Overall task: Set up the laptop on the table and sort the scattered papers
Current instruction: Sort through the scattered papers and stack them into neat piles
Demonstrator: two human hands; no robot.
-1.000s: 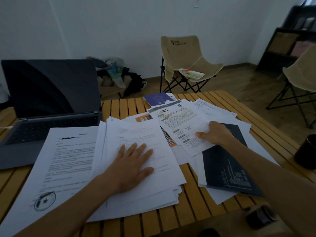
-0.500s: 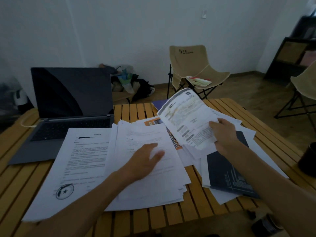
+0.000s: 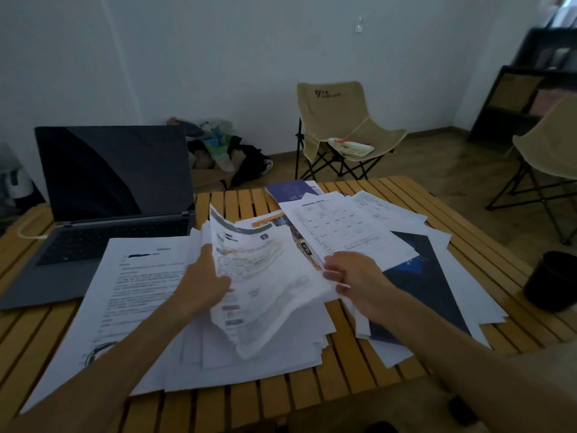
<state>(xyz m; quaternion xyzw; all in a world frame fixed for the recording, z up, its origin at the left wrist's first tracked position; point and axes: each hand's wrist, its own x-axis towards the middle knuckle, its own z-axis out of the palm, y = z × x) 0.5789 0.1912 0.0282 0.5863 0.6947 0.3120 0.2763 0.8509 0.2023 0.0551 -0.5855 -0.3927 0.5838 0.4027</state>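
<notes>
White papers [image 3: 281, 307] w/ grey print – yellow slatted table [image 3: 359, 385], grey laptop [image 3: 93, 245].

The laptop [image 3: 103, 210] stands open at the rear left of the slatted table [image 3: 359, 370]. A single sheet [image 3: 137, 292] lies directly in front of it, overlapping its front edge. The paper stack [image 3: 281, 348] lies to the right of that sheet (mid-table). A lifted sheet [image 3: 265, 276] is held above the stack, between the left hand [image 3: 203, 285] and the right hand [image 3: 352, 279]. Further papers [image 3: 346, 232] spread to the right rear. A folding chair [image 3: 340, 132] stands behind the table.
</notes>
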